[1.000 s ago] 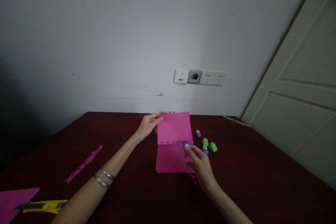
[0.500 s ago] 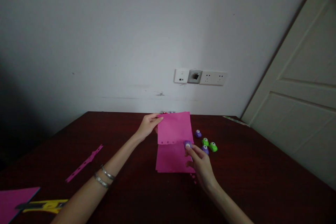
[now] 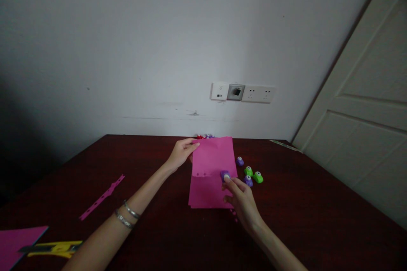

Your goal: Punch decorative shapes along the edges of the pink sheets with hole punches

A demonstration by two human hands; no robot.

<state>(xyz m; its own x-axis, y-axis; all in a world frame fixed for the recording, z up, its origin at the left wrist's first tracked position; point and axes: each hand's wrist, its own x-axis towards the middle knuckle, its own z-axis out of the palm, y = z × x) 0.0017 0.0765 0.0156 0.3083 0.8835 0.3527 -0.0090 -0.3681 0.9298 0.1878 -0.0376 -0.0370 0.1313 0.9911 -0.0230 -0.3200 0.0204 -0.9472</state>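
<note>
My left hand (image 3: 181,152) pinches the upper left corner of a pink paper sheet (image 3: 212,156) and holds it raised above a pink stack (image 3: 205,192) lying on the dark red table (image 3: 159,220). The raised sheet has small punched holes along its lower edge. My right hand (image 3: 240,199) grips a small purple paper punch (image 3: 225,175) clamped on that lower edge. Tiny pink cut-outs (image 3: 234,215) lie beside my right wrist.
Several small punches, purple (image 3: 239,161) and green (image 3: 257,177), sit right of the paper; more peek out behind the sheet (image 3: 205,136). A punched pink strip (image 3: 101,198), another pink sheet (image 3: 17,243) and a yellow utility knife (image 3: 52,249) lie at left. A door (image 3: 365,127) stands right.
The purple punch has slid a little to the left along the sheet's lower edge. The raised sheet has tipped slightly, and the punches behind it now show more.
</note>
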